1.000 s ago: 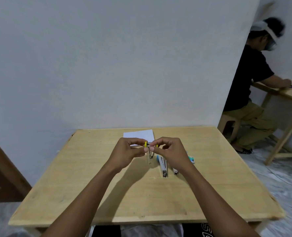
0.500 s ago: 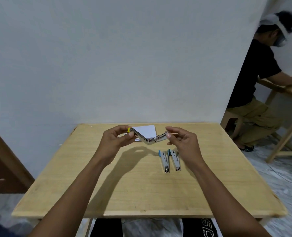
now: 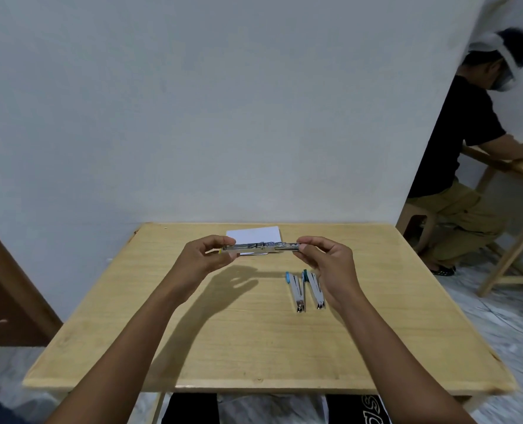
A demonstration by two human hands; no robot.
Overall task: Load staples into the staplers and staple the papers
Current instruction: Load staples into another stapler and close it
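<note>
**A stapler held opened flat between two hands above a wooden table**

A small metal stapler [image 3: 261,247] is held in the air above the far half of a light wooden table [image 3: 254,341]. It has been opened out until it forms one nearly straight, level bar running left to right. Its left end, where a trace of yellow plastic can be seen, is pinched between the thumb and fingertips of the left hand [image 3: 206,258]. Its right end is pinched in the same way by the right hand [image 3: 327,261]. Both hands are closed on the stapler, one at each tip, so the hinge in the middle is left bare between them. The palms are turned inward, and the forearms reach in from the near edge of the table.

Directly behind the stapler, flat on the table near its far edge, a small stack of white papers [image 3: 254,234] is seen, partly hidden by the metal bar. Two more staplers lie on the table below the right hand, side by side and just apart: one with a light blue end [image 3: 297,292] and one with a teal end [image 3: 314,289]. The second is partly covered by the right hand.

At the far right, another person [image 3: 465,166] in a black shirt is seated at a separate table [image 3: 517,175].
</note>
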